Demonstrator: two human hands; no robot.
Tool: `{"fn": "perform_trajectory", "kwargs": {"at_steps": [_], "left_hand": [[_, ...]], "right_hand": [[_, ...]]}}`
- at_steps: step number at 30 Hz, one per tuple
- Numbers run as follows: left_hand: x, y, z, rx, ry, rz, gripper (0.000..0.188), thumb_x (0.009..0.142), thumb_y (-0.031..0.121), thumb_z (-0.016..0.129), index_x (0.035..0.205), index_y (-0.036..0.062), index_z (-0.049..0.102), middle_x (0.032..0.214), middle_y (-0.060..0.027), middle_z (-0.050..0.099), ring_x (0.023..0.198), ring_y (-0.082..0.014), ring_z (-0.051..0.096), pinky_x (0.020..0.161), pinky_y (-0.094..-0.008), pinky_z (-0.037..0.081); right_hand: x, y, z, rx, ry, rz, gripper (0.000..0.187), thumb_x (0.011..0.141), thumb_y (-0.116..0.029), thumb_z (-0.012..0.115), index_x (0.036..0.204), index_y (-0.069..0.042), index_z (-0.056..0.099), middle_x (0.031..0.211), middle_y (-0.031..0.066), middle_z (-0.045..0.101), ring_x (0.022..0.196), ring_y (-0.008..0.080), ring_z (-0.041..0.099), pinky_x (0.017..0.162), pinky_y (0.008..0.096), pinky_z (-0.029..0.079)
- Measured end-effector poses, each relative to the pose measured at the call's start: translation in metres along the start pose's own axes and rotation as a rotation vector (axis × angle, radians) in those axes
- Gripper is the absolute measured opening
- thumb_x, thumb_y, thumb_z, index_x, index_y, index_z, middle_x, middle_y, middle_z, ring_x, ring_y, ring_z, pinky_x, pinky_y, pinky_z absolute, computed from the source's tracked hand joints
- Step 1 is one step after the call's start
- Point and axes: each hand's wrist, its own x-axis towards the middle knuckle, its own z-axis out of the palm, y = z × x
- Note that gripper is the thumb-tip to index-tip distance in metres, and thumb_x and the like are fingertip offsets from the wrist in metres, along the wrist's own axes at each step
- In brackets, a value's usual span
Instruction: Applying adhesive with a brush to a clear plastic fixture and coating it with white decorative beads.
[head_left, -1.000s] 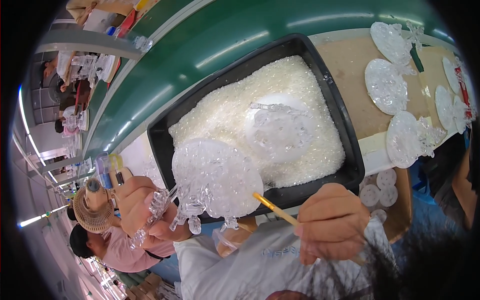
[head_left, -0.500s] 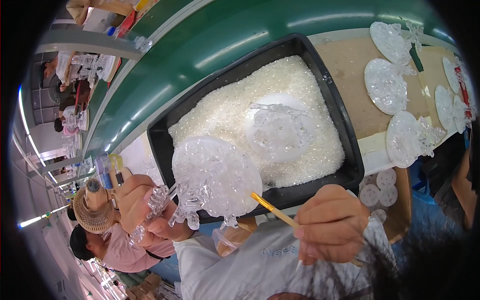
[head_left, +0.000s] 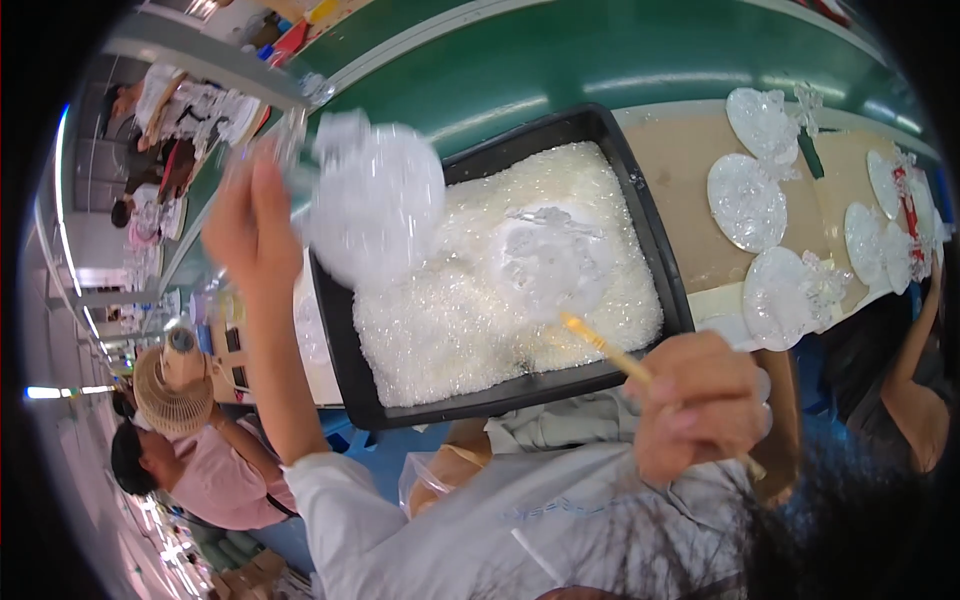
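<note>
Raised at the upper left, my left hand grips the clear side part of a round frosted plastic piece, both smeared by motion. The piece hangs over the left corner of a black tray. White glittering granules fill the tray. A second round clear piece lies among them, right of the middle. My right hand, closed, holds a thin paintbrush with a golden ferrule. Its tip points toward the near edge of that second piece.
On the brown board to the right lie several similar round pieces. A green bench surface runs behind the tray. At the left stand a beige fan and a person in pink. Another person's arm shows at the right.
My left hand has lifted the round piece up and away to the left, off the tray's near side. The brush in my right hand has shifted right and toward the second piece.
</note>
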Motion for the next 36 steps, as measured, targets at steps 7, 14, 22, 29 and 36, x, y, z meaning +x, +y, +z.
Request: {"fn": "perform_trajectory", "kwargs": {"at_steps": [7,14,22,29,36], "left_hand": [[0.066,-0.124,0.087,0.21,-0.185,-0.163,0.032,0.094,0.028,0.057,0.092,-0.0032,0.06,0.087,-0.0264,0.066,0.088,-0.045,0.064,0.076,-0.0487,0.05],[0.002,-0.096,0.08,0.548,-0.268,-0.01,0.048,0.089,0.022,0.058,0.124,-0.008,0.045,0.108,-0.0265,0.062,0.097,-0.0469,0.061,0.086,-0.0491,0.05],[-0.122,-0.009,0.054,0.291,-0.726,0.036,0.063,0.093,0.022,0.054,0.142,-0.0085,0.03,0.141,-0.0307,0.038,0.133,-0.0449,0.035,0.112,-0.0452,0.03],[-0.106,0.045,0.048,-0.468,-0.858,0.06,0.075,0.083,0.016,0.059,0.147,-0.0029,0.025,0.152,-0.0276,0.026,0.14,-0.0464,0.026,0.116,-0.0504,0.021],[-0.126,0.016,0.001,0.171,-1.153,0.161,0.098,0.077,0.036,0.074,0.15,-0.001,0.021,0.156,-0.029,0.016,0.143,-0.0503,0.016,0.118,-0.047,0.018]], "right_hand": [[0.062,-0.006,-0.002,-0.195,-0.093,0.303,0.016,0.092,-0.017,0.057,0.093,-0.002,0.06,0.083,0.0112,0.058,0.068,0.0197,0.055,0.058,0.031,0.049],[0.113,0.014,0.02,-0.94,-0.805,0.266,0.018,0.09,-0.013,0.055,0.1,-0.001,0.063,0.086,0.0174,0.065,0.082,0.0322,0.065,0.071,0.0415,0.05],[0.08,0.068,0.037,-1.036,-1.186,0.418,0.017,0.085,-0.016,0.062,0.095,-0.003,0.064,0.079,0.0222,0.064,0.075,0.0378,0.066,0.068,0.0474,0.053],[0.069,0.05,0.045,-1.075,-1.214,0.511,0.02,0.084,-0.016,0.066,0.098,-0.002,0.063,0.088,0.0234,0.064,0.079,0.0381,0.066,0.067,0.0464,0.053],[0.11,0.045,0.017,-0.66,-1.408,0.011,0.045,0.069,-0.019,0.079,0.109,-0.006,0.065,0.117,0.011,0.061,0.099,0.0281,0.061,0.07,0.037,0.056]]}}
